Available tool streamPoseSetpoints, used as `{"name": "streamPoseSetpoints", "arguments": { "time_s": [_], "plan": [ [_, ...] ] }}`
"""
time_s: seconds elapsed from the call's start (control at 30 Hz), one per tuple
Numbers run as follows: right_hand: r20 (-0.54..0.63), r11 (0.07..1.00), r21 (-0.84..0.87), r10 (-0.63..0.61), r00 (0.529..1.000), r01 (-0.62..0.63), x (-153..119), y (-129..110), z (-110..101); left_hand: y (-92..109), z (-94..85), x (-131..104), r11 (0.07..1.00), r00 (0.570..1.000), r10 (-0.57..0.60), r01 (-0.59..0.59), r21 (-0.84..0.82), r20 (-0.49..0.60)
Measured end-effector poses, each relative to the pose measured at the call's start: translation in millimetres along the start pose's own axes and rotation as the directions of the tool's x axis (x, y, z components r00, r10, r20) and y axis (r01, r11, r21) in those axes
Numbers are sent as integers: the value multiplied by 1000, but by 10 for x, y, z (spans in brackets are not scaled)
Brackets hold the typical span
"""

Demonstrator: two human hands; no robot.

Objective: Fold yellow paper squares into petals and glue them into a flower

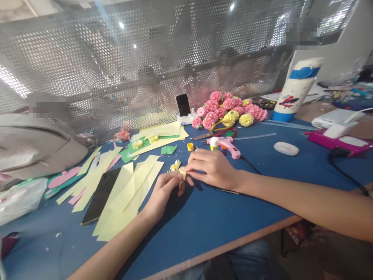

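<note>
A small folded yellow paper piece (182, 173) is pinched between the fingertips of my left hand (166, 186) and my right hand (214, 168), above the blue table. Just behind it lies another crumpled yellow paper piece (175, 165). Beyond my right hand are an uncapped glue stick (215, 144), its yellow cap (190, 147) and a pink hot glue gun (229, 145). Flat yellow paper strips (128, 198) spread out to the left of my left hand. My fingers partly cover the held piece.
Pink and yellow paper flowers (221, 111) are heaped at the back. Scissors (206, 135) lie before them. A dark phone (101, 196) rests among the strips. A white bottle (298, 91), a white oval object (286, 148) and a pink power strip (338, 140) are at right; a bag (40, 140) is left.
</note>
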State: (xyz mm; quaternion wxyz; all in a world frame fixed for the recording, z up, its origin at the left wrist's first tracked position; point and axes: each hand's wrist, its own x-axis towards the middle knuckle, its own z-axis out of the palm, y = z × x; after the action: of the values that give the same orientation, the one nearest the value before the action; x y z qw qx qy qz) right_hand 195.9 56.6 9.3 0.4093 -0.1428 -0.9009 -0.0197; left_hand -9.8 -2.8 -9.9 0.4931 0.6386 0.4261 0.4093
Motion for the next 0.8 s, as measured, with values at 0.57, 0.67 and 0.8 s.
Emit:
{"name": "streamPoseSetpoints", "arguments": {
  "time_s": [0.57, 0.67, 0.8],
  "plan": [
    [51, 960, -227, -154, 987, 162, 27, 11, -13, -34, 6, 30, 999, 997, 28, -25, 47, -74],
    [17, 992, -93, -82, 996, 83, 26, 1, -21, -4, -5, 40, 992, 995, 40, -28, 126, -94],
    [-53, 989, 114, 98, 994, -91, 3, -4, -5, 46, -1, 33, 967, 991, 88, -60, 247, -104]
  ]
}}
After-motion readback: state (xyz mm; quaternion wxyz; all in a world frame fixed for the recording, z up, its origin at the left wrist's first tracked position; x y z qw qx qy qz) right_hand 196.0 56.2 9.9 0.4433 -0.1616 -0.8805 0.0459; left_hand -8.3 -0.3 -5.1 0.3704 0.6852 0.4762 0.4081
